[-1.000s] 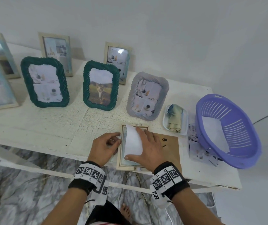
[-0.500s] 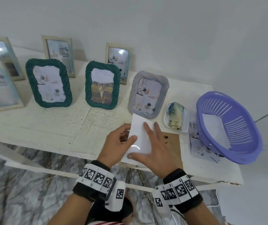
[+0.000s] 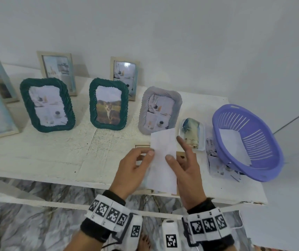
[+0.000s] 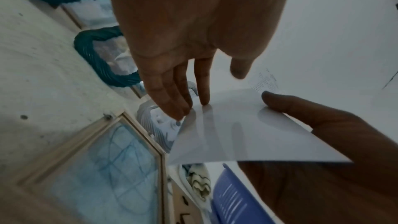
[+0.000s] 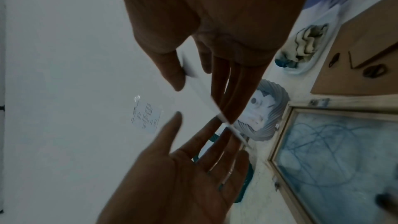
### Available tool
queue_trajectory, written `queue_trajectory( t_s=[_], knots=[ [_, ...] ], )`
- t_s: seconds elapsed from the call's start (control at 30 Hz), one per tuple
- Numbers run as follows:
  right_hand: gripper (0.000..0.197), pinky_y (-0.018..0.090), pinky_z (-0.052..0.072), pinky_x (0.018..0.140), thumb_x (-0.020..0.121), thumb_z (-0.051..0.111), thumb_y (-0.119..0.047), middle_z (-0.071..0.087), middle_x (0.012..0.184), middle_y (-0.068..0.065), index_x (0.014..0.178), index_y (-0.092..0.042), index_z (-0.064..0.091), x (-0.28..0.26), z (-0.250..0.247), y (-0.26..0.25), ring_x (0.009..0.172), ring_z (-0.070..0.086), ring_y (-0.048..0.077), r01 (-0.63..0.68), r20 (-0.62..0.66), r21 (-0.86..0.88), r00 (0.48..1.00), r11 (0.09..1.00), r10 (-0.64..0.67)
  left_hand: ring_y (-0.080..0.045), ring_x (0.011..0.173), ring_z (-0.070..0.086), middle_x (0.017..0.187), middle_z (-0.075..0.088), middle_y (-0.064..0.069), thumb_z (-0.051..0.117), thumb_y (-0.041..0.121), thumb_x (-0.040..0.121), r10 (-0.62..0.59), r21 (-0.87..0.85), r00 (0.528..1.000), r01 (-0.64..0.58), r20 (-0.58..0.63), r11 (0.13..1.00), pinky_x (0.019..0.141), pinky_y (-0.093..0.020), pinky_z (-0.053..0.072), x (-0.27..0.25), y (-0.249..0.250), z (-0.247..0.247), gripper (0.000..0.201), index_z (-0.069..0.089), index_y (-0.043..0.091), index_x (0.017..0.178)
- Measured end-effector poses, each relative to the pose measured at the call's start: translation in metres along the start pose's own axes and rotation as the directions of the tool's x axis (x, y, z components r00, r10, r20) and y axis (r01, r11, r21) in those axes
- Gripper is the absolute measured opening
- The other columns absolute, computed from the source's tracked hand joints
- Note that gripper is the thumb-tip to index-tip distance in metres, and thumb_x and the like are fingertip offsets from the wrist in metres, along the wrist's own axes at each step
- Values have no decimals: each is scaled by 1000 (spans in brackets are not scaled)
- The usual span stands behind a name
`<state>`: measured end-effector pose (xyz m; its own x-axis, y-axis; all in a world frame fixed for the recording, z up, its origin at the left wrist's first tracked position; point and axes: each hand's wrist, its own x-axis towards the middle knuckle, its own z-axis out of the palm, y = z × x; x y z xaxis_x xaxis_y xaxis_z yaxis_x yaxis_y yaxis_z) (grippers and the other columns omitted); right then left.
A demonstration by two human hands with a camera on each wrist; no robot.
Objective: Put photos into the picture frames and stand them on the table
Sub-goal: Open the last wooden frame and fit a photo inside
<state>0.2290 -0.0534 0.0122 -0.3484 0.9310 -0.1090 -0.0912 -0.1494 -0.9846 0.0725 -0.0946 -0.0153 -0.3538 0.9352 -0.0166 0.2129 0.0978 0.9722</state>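
Observation:
A white photo (image 3: 163, 169), blank side up, hangs in the air over a light wooden frame (image 3: 142, 146) that lies flat near the table's front edge. My right hand (image 3: 174, 148) pinches the photo's right side, thumb on top and fingers beneath. My left hand (image 3: 147, 152) has straight fingers, and its fingertips (image 4: 202, 103) touch the photo's left edge. The left wrist view shows the frame's glass (image 4: 103, 159) bare below the photo (image 4: 247, 134). The brown backing board (image 5: 366, 48) lies just right of the frame (image 5: 333, 151). In the head view the photo hides most of the frame.
Two green frames (image 3: 47, 105) (image 3: 108, 104), a grey one (image 3: 160, 109) and several wooden ones (image 3: 124, 77) stand behind. A small tray with a cloth (image 3: 192, 134) and a purple basket (image 3: 246, 142) over loose prints (image 3: 215, 165) sit at the right.
The photo has come up off the lying frame and now sits higher and tilted. My left hand left the frame's side and reached the photo's left edge.

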Motion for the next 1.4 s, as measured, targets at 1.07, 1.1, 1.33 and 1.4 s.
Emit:
queue_trajectory(
  t_s=[1.07,1.1,1.33,1.4],
  knots=[
    [27,29,52,71,93,59,-35,70,92,-7,113,-19,67,36,-227,-37,82,64,11,151,57,-913,967,378,-247,-10,90,71,106,73,2,61,9,94,-175,-80,977,186,124,979,81,-35,59,59,19,172,27,61,25,115],
    [27,27,51,71,93,59,-33,70,92,-7,113,-18,67,37,-231,-41,82,64,10,172,61,-902,959,397,-275,-10,90,71,105,73,3,61,8,93,-180,-77,977,190,114,979,81,-36,59,61,19,182,28,61,28,112],
    [24,28,51,68,95,58,-32,70,87,-7,111,-17,67,46,-246,-50,77,62,8,250,110,-854,944,457,-310,-11,76,62,87,65,10,67,29,89,-249,267,967,225,58,937,64,-26,49,79,21,241,23,53,31,108],
    [27,26,49,67,95,56,-37,69,87,-8,112,-19,67,46,-244,-45,75,61,8,263,145,-859,947,438,-285,-10,73,57,79,57,12,68,29,89,-259,327,965,233,36,916,60,-24,40,81,22,251,20,53,26,102]
  ],
)
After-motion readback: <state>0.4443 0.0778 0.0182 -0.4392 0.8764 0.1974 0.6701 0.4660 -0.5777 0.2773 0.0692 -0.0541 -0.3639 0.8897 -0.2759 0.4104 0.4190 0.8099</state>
